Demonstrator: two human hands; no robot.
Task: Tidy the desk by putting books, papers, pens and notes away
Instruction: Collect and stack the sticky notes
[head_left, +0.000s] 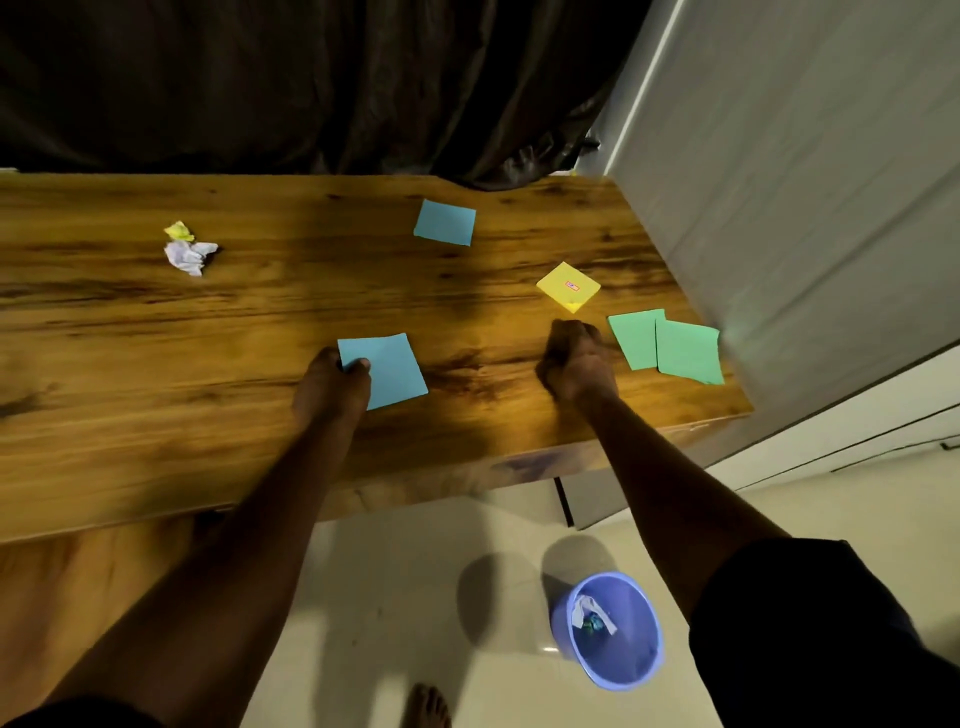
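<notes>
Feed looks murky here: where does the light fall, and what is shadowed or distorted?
Head view: warm light pools right of centre on the desk, around the yellow pad; its left side and the curtain are dim; the left hand and right hand read dark; whether the right one holds anything is unclear; the wide lens bows the desk edge; the bucket throws a shadow leftward.

A blue note (387, 371) lies flat near the front edge of the desk (208, 338), its left corner pinched by the left hand (330, 387). A second blue note (445, 222) lies flat far back. A yellow pad (568, 287) with a small red label sits turned like a diamond. At the right end lie two green notes (635, 338) (688, 352) – the right one overlaps the other's edge. Far left, a crumpled yellow paper (179, 230) touches a crumpled white paper (188, 256).
</notes>
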